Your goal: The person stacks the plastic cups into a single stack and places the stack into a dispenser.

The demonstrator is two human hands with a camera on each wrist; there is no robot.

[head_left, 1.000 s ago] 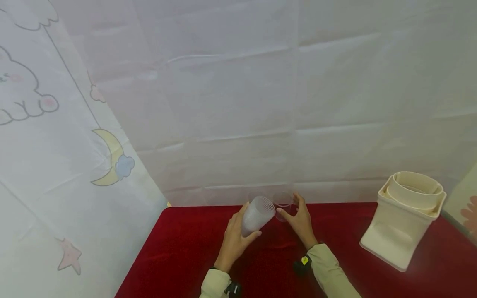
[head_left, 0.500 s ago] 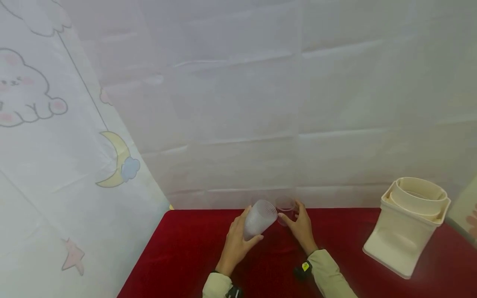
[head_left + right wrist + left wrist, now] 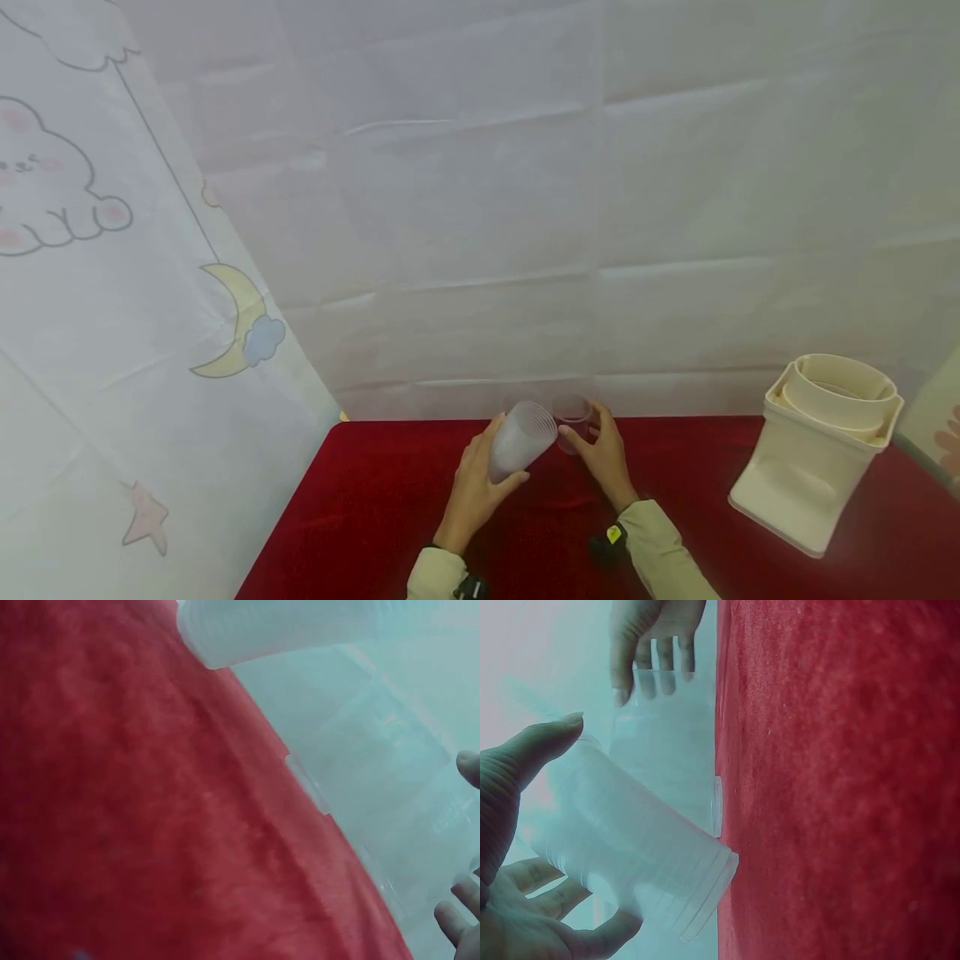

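In the head view my left hand [image 3: 474,492] grips a tilted stack of clear plastic cups [image 3: 517,446], thumb on the near side and fingers round the far side. The stack's open end points up to the right, toward my right hand [image 3: 606,457]. That hand holds a single clear plastic cup [image 3: 574,412] near its rim, thumb on one side and fingers on the other. In the left wrist view this cup [image 3: 667,742] stands upright on the red cloth behind the stack [image 3: 645,832]. Another clear cup [image 3: 367,724] shows beside it in the right wrist view, partly behind the stack.
A red cloth [image 3: 360,508] covers the table. At the right stands a cream plastic container [image 3: 791,475] with a round opening on top. A pale, creased wall sheet [image 3: 465,208] rises just behind the cups; a printed sheet [image 3: 90,333] hangs at the left.
The head view has shifted a little, so the scene sits slightly lower. Both hands, the stack and the cup keep nearly the same places relative to one another.
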